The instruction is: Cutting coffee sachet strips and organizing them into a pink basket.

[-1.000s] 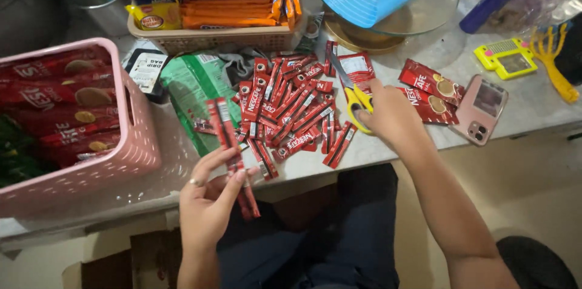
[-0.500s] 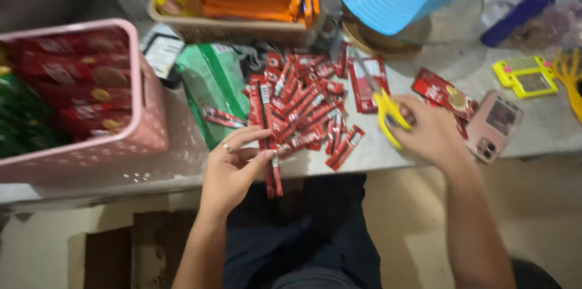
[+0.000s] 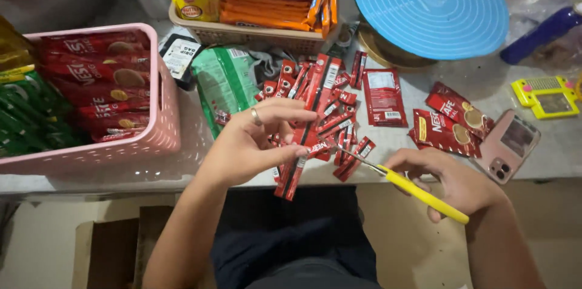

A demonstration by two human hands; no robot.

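Basket (image 3: pixel 163 137), pink, sat at left of frame, filled with red packets. Left hand (image 3: pixel 254 143) had risen from the pile to centre frame, gripping a joined sachet strip (image 3: pixel 309 125). Right hand (image 3: pixel 461 183) had brought yellow-handled scissors (image 3: pixel 400 183) across, blades near the strip, indicating cutting in progress.

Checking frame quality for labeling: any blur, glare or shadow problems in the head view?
Head view: mostly sharp and evenly lit; left hand holding the red sachet strip is crisp, scissors in the right hand slightly soft; soft sheen on the blue round mat; below the table edge dark.
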